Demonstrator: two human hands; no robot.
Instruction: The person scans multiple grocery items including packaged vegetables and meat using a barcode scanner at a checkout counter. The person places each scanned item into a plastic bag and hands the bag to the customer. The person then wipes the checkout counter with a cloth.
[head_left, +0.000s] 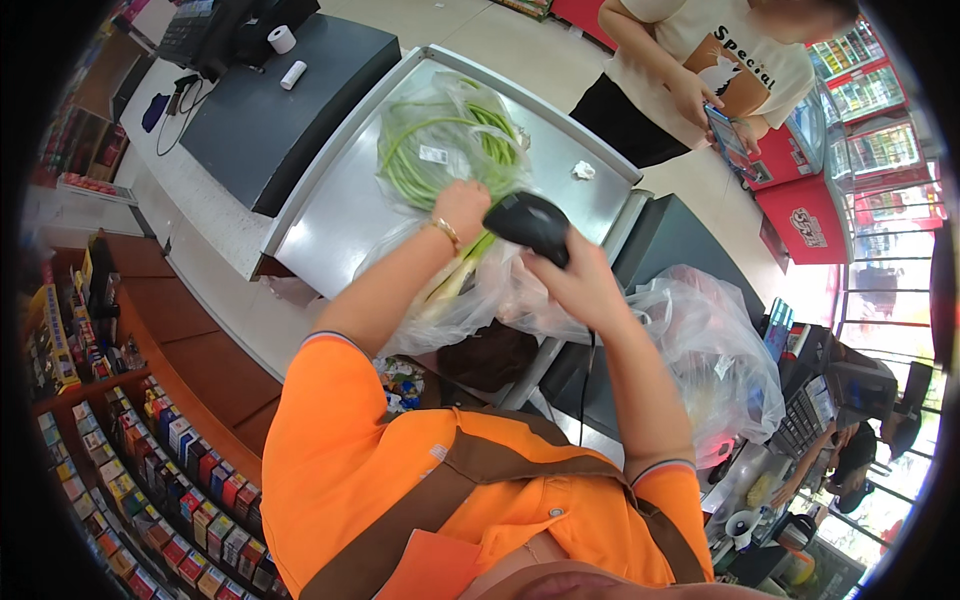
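My right hand grips a black handheld barcode scanner, whose cable hangs down below the wrist. The scanner's head is over the lower edge of a clear plastic bag of long green stalks, probably garlic scapes. A white printed label faces up on that bag. With its fingers curled, my left hand holds the near edge of the bag. Beneath my forearms is another clear bag, with a pale scallion or leek stem showing. The scanner and hands hide part of both bags.
A raised rim surrounds the steel counter; crumpled white paper lies on it. A full plastic bag stands at right. Paper rolls sit on the dark counter. Across the counter, a person holds a phone.
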